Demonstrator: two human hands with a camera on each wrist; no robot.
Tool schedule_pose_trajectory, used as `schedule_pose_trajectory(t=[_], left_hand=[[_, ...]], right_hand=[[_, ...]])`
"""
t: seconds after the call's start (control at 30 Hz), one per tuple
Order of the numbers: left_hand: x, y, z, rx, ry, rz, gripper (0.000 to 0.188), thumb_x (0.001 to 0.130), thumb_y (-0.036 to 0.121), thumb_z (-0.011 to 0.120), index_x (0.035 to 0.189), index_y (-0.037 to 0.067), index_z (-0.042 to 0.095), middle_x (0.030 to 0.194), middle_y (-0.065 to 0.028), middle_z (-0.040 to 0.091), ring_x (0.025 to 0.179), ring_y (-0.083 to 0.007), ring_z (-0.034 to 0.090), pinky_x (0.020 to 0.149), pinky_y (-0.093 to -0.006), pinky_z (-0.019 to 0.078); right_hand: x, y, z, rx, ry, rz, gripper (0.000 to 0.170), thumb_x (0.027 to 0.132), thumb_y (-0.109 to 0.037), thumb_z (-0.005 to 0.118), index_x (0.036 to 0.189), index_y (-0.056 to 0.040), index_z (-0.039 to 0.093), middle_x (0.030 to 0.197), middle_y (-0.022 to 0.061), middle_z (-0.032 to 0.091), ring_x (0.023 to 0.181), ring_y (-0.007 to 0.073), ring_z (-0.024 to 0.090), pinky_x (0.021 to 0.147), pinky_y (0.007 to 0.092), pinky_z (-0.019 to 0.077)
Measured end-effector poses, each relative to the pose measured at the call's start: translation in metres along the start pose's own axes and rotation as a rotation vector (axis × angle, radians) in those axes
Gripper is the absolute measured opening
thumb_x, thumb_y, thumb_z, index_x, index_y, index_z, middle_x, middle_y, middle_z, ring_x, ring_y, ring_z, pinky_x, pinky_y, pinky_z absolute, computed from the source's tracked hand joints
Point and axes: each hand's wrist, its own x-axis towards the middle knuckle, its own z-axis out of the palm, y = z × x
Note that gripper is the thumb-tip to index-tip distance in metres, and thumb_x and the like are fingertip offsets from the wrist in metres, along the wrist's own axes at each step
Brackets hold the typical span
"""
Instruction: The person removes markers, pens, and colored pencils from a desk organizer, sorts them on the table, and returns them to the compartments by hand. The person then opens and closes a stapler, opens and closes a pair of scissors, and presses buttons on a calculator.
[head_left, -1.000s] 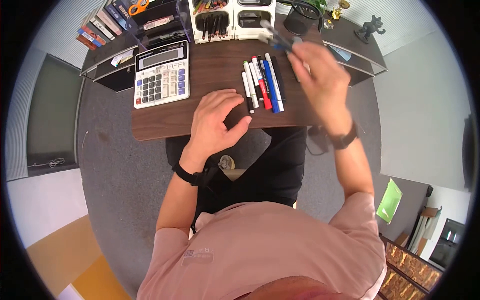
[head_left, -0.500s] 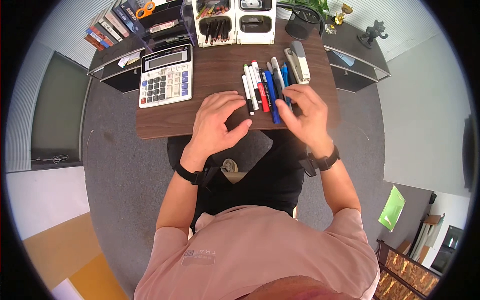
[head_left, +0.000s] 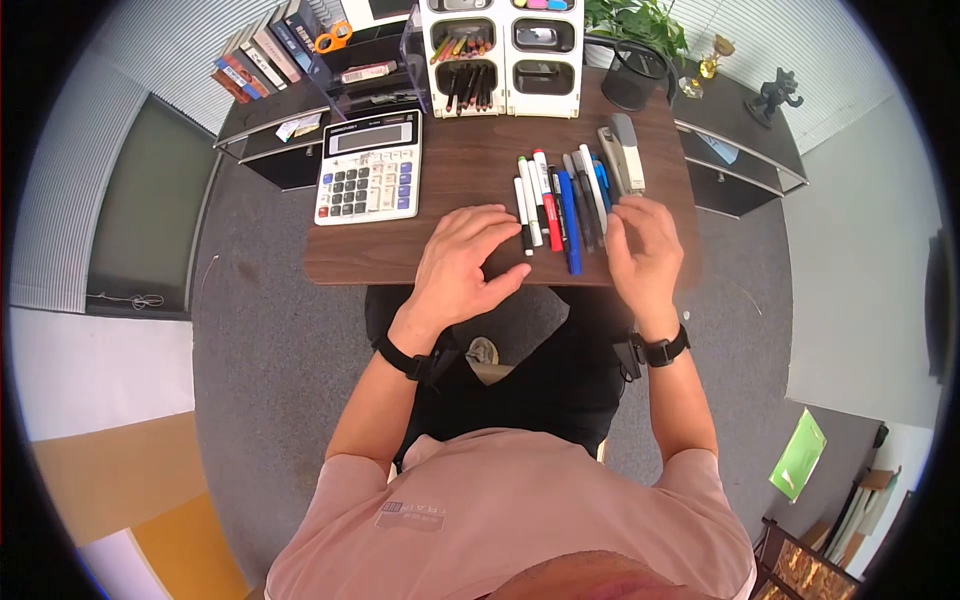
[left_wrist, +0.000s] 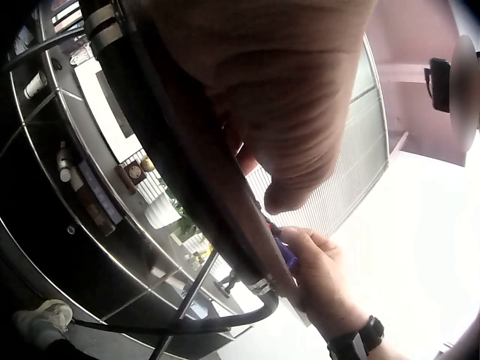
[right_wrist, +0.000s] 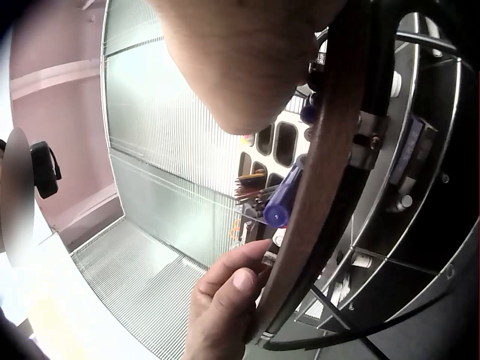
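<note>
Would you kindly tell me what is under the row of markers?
The brown wood-grain desk shows around the markers; whatever lies directly beneath them is covered and cannot be seen.

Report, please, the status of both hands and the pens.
Left hand beside pens on their left, right hand on their right, contact unclear. Pens lying side by side. Stapler just ahead of right hand, possibly in its way.

An office, seen from where I stand | Calculator, stapler and a row of markers share a brown desk | White organizer with pencils stands at its far side | Books top a low cabinet | Grey carpet underfoot, ribbed panels behind
</note>
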Motion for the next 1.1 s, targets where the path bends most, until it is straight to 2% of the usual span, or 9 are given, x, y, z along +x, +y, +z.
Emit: schedule_pose_trajectory(t=[0.3,0.53,0.63,0.83,0.9,0.93,1.0,1.03,1.1], left_hand=[[0.001,0.005,-0.002,0.004,0.014,-0.035,0.06,0.089,0.024,0.093,0.143,0.005,0.076,0.149,-0.018,0.075,0.139,-0.0396,0.07,0.12,-0.0504,0.0523],[0.0,0.007,0.002,0.049,0.071,-0.06,0.062,0.091,0.021,0.091,0.148,0.003,0.074,0.153,-0.0185,0.072,0.14,-0.0414,0.069,0.121,-0.05,0.0522],[0.001,0.006,0.003,0.026,0.197,-0.114,0.056,0.095,0.017,0.086,0.147,0.0,0.072,0.15,-0.0224,0.073,0.136,-0.0439,0.071,0.115,-0.0493,0.0573],[-0.002,0.003,0.011,0.113,0.304,-0.184,0.043,0.102,0.02,0.081,0.139,0.0,0.074,0.143,-0.0212,0.075,0.13,-0.0427,0.073,0.11,-0.0484,0.0575],[-0.002,0.001,0.013,0.179,0.315,-0.169,0.042,0.103,0.022,0.081,0.138,0.0,0.075,0.142,-0.0205,0.076,0.128,-0.042,0.074,0.108,-0.0478,0.0572],[-0.001,-0.001,0.015,0.185,0.331,-0.148,0.042,0.103,0.024,0.082,0.136,0.0,0.075,0.139,-0.0196,0.076,0.124,-0.0408,0.074,0.105,-0.0483,0.0565],[-0.002,-0.002,0.016,0.194,0.344,-0.125,0.042,0.102,0.026,0.083,0.134,0.0,0.076,0.136,-0.0186,0.076,0.12,-0.0395,0.074,0.101,-0.0488,0.0557],[-0.002,-0.002,0.016,0.168,0.346,-0.133,0.04,0.102,0.026,0.083,0.132,0.0,0.077,0.134,-0.018,0.077,0.118,-0.0392,0.074,0.101,-0.0487,0.0558],[-0.001,0.0,0.015,0.145,0.349,-0.139,0.039,0.103,0.027,0.083,0.13,0.0,0.077,0.132,-0.0174,0.077,0.117,-0.0388,0.074,0.1,-0.0485,0.0558]], right_hand=[[-0.012,-0.02,0.005,-0.117,-0.133,0.036,0.028,0.091,-0.018,0.093,0.115,-0.0044,0.085,0.139,0.0167,0.076,0.115,0.0373,0.074,0.099,0.0471,0.0617],[-0.004,-0.041,0.035,-0.142,-0.191,-0.032,0.034,0.092,-0.024,0.091,0.119,-0.0039,0.085,0.143,0.0176,0.074,0.126,0.0395,0.07,0.108,0.0504,0.0565],[-0.001,-0.044,0.046,-0.13,-0.215,-0.026,0.034,0.093,-0.026,0.09,0.12,-0.0041,0.084,0.143,0.0176,0.073,0.129,0.04,0.068,0.108,0.0511,0.0558],[0.004,-0.047,0.05,-0.086,-0.274,-0.025,0.04,0.094,-0.028,0.09,0.126,-0.0047,0.084,0.148,0.0181,0.07,0.13,0.041,0.066,0.112,0.0536,0.052],[0.008,-0.051,0.044,-0.021,-0.287,-0.07,0.044,0.097,-0.028,0.088,0.135,-0.0059,0.082,0.155,0.0176,0.068,0.139,0.0409,0.063,0.123,0.0568,0.0449],[0.008,-0.049,0.044,-0.017,-0.287,-0.07,0.044,0.097,-0.028,0.088,0.135,-0.0059,0.082,0.155,0.0176,0.068,0.139,0.0409,0.063,0.123,0.0568,0.0449],[0.006,-0.044,0.044,-0.02,-0.411,-0.242,0.046,0.101,-0.029,0.083,0.143,-0.0078,0.08,0.16,0.0159,0.067,0.149,0.0395,0.059,0.132,0.0604,0.0361],[0.004,-0.043,0.045,-0.006,-0.493,-0.194,0.044,0.105,-0.028,0.079,0.144,-0.0086,0.079,0.161,0.0143,0.067,0.155,0.0374,0.055,0.136,0.0624,0.0294],[0.004,-0.042,0.046,-0.017,-0.495,-0.206,0.043,0.106,-0.027,0.078,0.144,-0.0089,0.079,0.161,0.0143,0.067,0.155,0.0377,0.055,0.136,0.0625,0.0293]])
